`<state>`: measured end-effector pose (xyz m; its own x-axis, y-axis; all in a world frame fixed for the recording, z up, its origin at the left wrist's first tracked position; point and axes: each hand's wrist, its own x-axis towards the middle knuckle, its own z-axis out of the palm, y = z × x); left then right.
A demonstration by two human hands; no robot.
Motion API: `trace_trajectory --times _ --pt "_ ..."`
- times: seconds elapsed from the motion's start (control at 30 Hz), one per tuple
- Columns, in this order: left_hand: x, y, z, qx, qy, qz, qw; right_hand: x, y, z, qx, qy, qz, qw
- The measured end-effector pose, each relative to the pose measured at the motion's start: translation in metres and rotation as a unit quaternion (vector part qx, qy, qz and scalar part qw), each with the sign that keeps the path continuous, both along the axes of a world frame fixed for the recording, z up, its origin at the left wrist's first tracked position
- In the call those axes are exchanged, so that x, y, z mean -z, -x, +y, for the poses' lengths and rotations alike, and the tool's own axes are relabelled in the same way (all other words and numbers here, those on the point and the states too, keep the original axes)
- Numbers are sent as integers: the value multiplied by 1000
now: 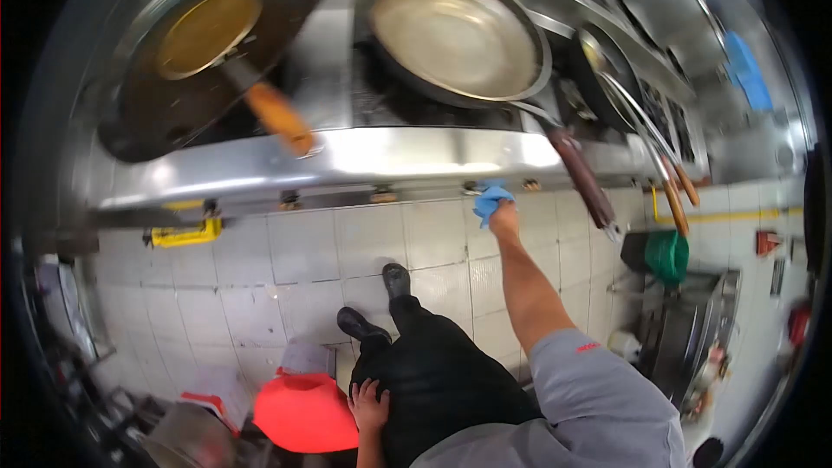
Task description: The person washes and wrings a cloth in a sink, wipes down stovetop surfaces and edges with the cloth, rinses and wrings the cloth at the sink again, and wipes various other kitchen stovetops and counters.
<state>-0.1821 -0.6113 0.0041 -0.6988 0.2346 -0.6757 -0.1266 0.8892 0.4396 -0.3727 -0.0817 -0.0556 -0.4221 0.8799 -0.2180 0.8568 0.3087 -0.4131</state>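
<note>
The right grip (505,218) is closed on a bunched blue cloth (491,204), at the end of an outstretched arm; how tightly the fingers are drawn in cannot be told, as they are small and partly hidden. The cloth sits just below the front edge of the stove (347,154), by the row of knobs (383,194) (whether it presses on one of them, I cannot tell).

The left grip (370,406) is open, fingers a little apart, and lies on the black trousers (442,364), holding nothing that shows. Just left of it is a bright red-orange cover (305,412).

Beyond the right grip, on the stove, stands a wide, pale-bottomed frying pan (455,37), its dark red-brown handle (581,175) reaching out over the edge to the right of the grip. A dark wok (143,113) is farther left, with a smaller wooden-handled pan (211,33) in it. Farther right is another dark pan (617,78) (two long-handled utensils (652,140) lean out of it).
</note>
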Motion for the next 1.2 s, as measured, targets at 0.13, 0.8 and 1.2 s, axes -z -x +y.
trace_trajectory --times 0.13,0.8,1.2 --pt "13 25 3 110 -20 8 994 -19 -122 87 -38 -8 -172 984" --pt "-22 153 84 406 -50 -286 866 -98 -562 -274 330 339 82 877" --pt "7 136 268 604 60 -184 773 -133 -611 -363 491 356 69 792"
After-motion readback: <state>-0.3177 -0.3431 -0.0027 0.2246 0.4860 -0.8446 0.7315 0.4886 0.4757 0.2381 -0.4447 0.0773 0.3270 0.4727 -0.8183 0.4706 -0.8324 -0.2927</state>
